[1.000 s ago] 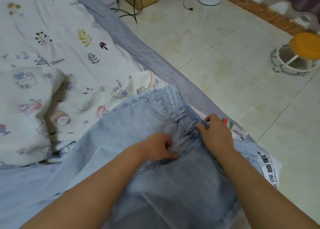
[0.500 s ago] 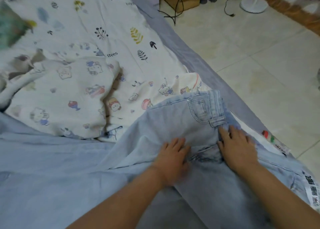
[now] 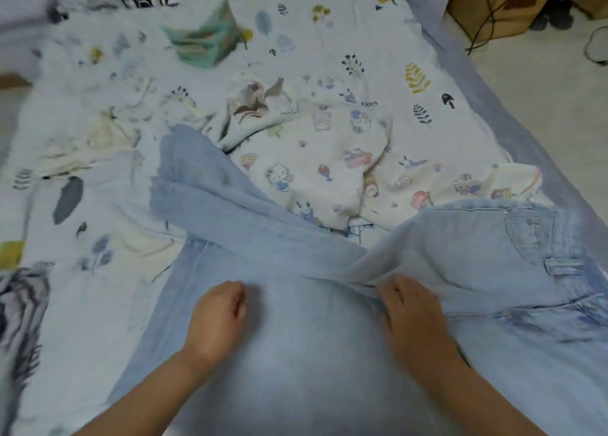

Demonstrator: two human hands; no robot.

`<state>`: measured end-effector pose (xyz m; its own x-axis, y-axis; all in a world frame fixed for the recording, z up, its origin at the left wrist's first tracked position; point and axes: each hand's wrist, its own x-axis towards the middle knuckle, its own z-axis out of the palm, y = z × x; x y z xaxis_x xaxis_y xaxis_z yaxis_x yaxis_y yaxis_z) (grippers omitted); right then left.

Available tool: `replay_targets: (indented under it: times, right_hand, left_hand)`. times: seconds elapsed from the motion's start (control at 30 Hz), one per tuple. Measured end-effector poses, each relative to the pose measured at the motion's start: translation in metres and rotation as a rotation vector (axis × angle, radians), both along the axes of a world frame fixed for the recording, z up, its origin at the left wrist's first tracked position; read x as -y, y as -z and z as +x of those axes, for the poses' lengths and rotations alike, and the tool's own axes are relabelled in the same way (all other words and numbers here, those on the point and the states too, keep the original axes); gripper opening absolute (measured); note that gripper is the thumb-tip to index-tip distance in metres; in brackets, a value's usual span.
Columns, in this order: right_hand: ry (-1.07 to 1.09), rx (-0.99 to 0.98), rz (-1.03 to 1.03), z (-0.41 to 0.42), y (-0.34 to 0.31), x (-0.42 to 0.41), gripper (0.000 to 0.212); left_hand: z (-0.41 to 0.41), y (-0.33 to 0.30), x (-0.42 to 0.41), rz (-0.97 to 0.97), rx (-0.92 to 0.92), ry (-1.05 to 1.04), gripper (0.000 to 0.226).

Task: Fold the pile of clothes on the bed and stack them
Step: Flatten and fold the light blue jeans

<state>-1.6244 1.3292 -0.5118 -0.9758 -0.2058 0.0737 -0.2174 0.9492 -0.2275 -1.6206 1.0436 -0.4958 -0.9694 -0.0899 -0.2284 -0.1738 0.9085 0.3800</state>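
The fingers (image 3: 237, 299) of the left hand (image 3: 215, 320) are curled under against the pale denim, knuckles up; whether they pinch any cloth cannot be told. The fingers (image 3: 390, 292) of the right hand (image 3: 414, 320) are bent at a raised fold of the same denim and seem to grasp its edge, though the grip itself is hidden beneath the hand. Both hands rest on the light blue jeans (image 3: 312, 353), which lie spread across the near part of the bed (image 3: 543, 159).

Taking the jeans as the landmark: their waistband, with a back pocket (image 3: 526, 238) and a belt loop (image 3: 564, 266), sits at the right end, just right of the right hand. One leg (image 3: 204, 185) runs away from the hands toward the upper left, its hem lying on the printed sheet (image 3: 378, 57). Directly behind the jeans, touching them, lies a crumpled white garment with cartoon cats (image 3: 329, 159). Further behind, well apart from the jeans, sits a blurred green folded item (image 3: 204, 42). To the left of the jeans, at the frame edge, lies a black and white striped cloth (image 3: 19, 320). Beyond the right end of the jeans the bed's grey-blue edge drops to a tiled floor (image 3: 559, 113), where a cardboard box (image 3: 487, 7) stands with dark cables in front of it.
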Motion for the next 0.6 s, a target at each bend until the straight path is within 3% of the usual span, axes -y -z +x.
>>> replay_targets:
  times: [0.07,0.13,0.27,0.37,0.43,0.53,0.6]
  right_hand:
    - [-0.113,0.058,-0.042,0.014,0.004,0.044,0.030]
    - [-0.205,0.157,-0.067,0.030,0.007,0.081,0.041]
    - [-0.339,0.423,-0.011,0.067,0.018,0.143,0.060]
    - [-0.425,0.462,0.100,0.092,0.029,0.176,0.071]
    - [-0.419,0.431,0.139,0.102,0.031,0.190,0.062]
    - [-0.443,0.382,0.138,0.109,0.036,0.204,0.038]
    - [-0.481,0.398,0.157,0.116,0.033,0.213,0.039]
  left_hand:
    - [0.016,0.012,0.046,-0.117,0.085,-0.179,0.022]
    - [0.032,0.022,0.079,-0.222,0.223,-0.328,0.035]
    - [0.058,0.048,0.118,-0.210,0.370,-0.512,0.048]
    - [0.068,0.060,0.136,-0.061,0.271,-0.525,0.039]
    - [0.070,0.056,0.147,0.036,0.163,-0.523,0.026]
    - [0.076,0.042,0.161,0.082,0.071,-0.435,0.036]
    - [0.089,0.028,0.170,0.086,0.023,-0.387,0.035]
